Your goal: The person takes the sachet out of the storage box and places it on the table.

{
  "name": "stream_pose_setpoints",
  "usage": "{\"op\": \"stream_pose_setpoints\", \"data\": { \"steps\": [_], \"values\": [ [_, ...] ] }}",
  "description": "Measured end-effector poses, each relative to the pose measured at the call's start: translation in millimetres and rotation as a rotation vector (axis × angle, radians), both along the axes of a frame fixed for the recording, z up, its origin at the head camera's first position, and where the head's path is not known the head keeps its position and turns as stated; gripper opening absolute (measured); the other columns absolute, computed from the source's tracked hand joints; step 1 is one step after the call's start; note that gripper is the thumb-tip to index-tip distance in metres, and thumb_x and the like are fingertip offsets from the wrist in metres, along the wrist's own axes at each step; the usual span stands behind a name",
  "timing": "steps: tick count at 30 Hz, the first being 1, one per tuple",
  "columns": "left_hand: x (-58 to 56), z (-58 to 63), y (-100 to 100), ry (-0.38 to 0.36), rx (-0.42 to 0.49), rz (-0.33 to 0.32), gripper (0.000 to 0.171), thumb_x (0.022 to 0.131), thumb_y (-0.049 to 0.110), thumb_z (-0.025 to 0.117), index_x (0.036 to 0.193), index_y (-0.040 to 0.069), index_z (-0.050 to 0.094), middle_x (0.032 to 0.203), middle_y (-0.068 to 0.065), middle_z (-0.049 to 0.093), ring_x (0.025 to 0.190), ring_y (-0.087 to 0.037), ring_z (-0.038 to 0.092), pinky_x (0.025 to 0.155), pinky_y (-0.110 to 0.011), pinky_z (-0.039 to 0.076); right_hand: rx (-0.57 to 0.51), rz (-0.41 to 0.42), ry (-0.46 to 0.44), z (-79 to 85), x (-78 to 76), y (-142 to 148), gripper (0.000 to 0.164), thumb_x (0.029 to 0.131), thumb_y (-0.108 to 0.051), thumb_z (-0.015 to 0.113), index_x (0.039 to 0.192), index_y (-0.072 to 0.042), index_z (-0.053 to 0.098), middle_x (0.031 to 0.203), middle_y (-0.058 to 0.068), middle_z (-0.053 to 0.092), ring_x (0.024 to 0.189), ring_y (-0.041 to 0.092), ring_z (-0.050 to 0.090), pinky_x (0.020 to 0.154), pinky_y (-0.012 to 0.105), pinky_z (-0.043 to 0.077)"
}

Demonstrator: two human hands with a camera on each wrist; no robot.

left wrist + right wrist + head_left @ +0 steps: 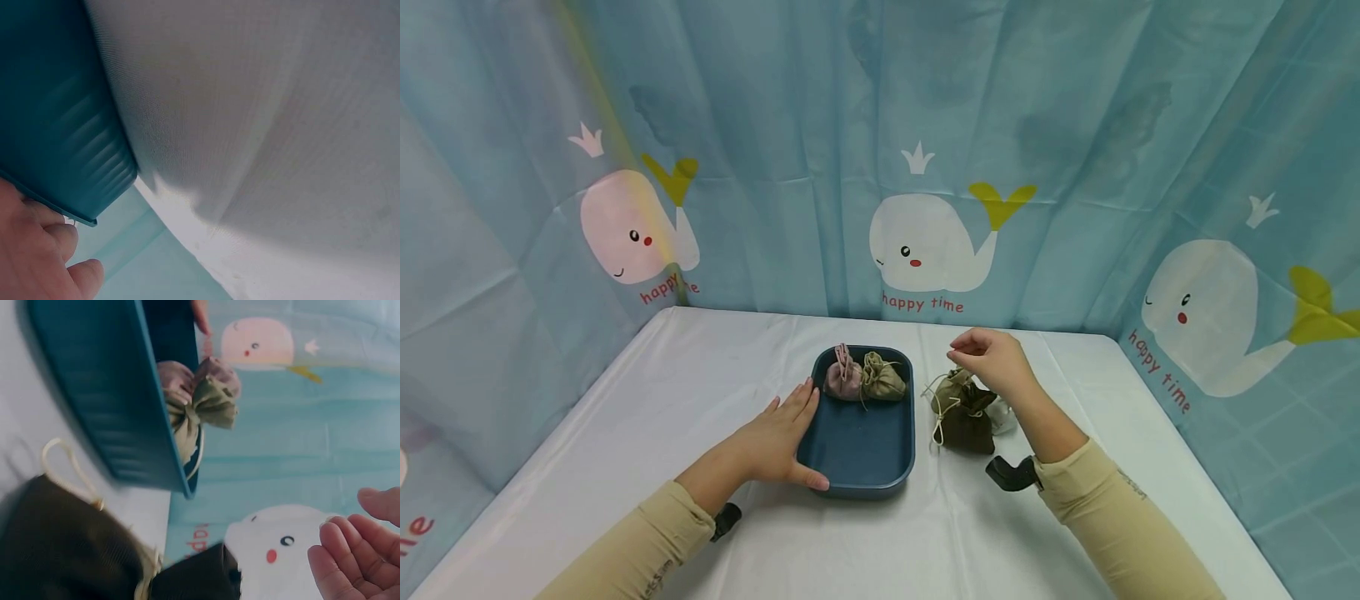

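My left hand (778, 437) rests against the left rim of a dark blue rectangular tray (861, 450), fingers extended and thumb at the near corner. At the tray's far end lie a pink drawstring pouch (844, 379) and an olive-green drawstring pouch (883, 383), side by side. To the right of the tray my right hand (996, 362) hovers over a group of pouches, its fingers loosely bent and holding nothing. That group has an olive pouch (946, 392), a dark brown pouch (69, 544) with a pale cord, and a whitish pouch (1002, 415) partly hidden by the arm.
A white cloth (722, 358) covers the table. Blue curtains (790, 233) with whale prints stand behind it and along both sides. Black straps with a bulky part (1011, 473) are worn at the wrists.
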State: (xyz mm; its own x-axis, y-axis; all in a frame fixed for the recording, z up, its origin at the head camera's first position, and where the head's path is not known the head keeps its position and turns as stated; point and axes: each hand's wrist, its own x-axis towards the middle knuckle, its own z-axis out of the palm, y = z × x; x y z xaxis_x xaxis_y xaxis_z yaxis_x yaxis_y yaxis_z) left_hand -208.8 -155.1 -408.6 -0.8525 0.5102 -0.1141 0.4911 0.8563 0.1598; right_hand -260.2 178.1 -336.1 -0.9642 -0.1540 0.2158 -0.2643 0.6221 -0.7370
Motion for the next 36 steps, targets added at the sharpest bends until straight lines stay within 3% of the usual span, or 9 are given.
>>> {"op": "stream_pose_setpoints", "data": {
  "steps": [12, 36],
  "values": [
    [-0.5, -2.0, -1, -0.003, -0.012, 0.003, 0.131, 0.056, 0.085, 0.051, 0.146, 0.001, 0.005, 0.152, -0.016, -0.002, 0.140, -0.028, 0.000, 0.108, -0.053, 0.012, 0.023, 0.061, -0.076, -7.1, -20.1, -33, 0.018, 0.083, -0.022, 0.068, 0.096, -0.009, 0.068, 0.091, 0.004, 0.068, 0.085, 0.018, 0.063, 0.072, 0.033, 0.051],
    [0.3, -1.1, 0, 0.003, 0.001, 0.000, 0.131, 0.056, 0.084, 0.053, 0.146, 0.000, 0.006, 0.152, -0.016, -0.002, 0.139, -0.028, 0.001, 0.108, -0.053, 0.012, 0.097, 0.064, -0.079, -26.1, -54.0, -71, 0.018, 0.084, -0.024, 0.067, 0.098, -0.014, 0.070, 0.093, 0.002, 0.068, 0.086, 0.018, 0.062, 0.075, 0.035, 0.050]
  ]
}}
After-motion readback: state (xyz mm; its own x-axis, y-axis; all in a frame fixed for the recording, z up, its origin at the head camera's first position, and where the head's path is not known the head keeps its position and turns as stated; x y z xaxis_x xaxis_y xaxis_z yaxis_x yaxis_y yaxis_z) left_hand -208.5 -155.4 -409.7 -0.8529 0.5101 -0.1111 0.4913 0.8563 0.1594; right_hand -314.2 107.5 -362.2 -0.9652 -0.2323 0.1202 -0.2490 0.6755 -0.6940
